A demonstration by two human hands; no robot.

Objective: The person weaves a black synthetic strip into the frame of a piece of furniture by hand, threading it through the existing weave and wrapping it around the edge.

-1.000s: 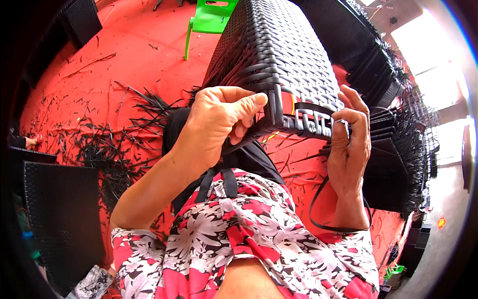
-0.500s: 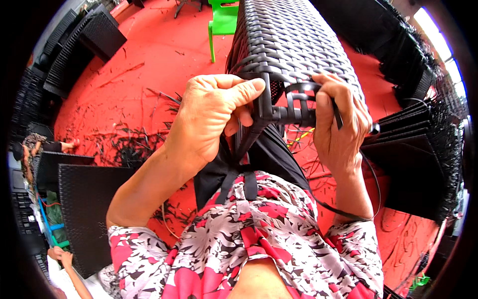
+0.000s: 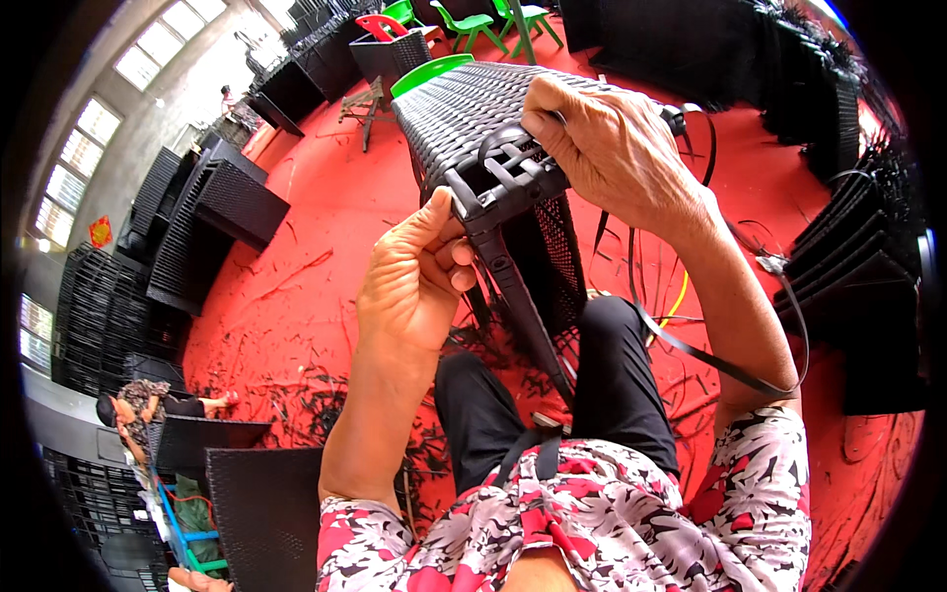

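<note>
A dark grey woven wicker furniture piece [image 3: 449, 133] stands up between my knees, with a gap in the weave at its near end. My left hand [image 3: 409, 276] has its thumb and curled fingers closed on the near left corner of the frame. At the right of the gap, my right hand [image 3: 631, 163] is closed, thumb and forefinger pinching at a flat black plastic strip [image 3: 710, 361] over the weave. A small loop of strip arches above the gap. The strip's long tail hangs in loops around my right forearm. My fingers hide the exact pinch point.
Black strip scraps [image 3: 306, 419] litter the red floor [image 3: 286, 257]. Woven panels [image 3: 222, 202] stand at the left, stacked dark panels [image 3: 838, 257] at the right. Green chairs [image 3: 472, 25] are at the back. Another person [image 3: 143, 409] sits at the far left; another hand [image 3: 197, 580] shows lower left.
The view has shifted, showing more of the far room. My right hand has moved from beside the open weave to over its edge. My left hand remains at the frame's corner.
</note>
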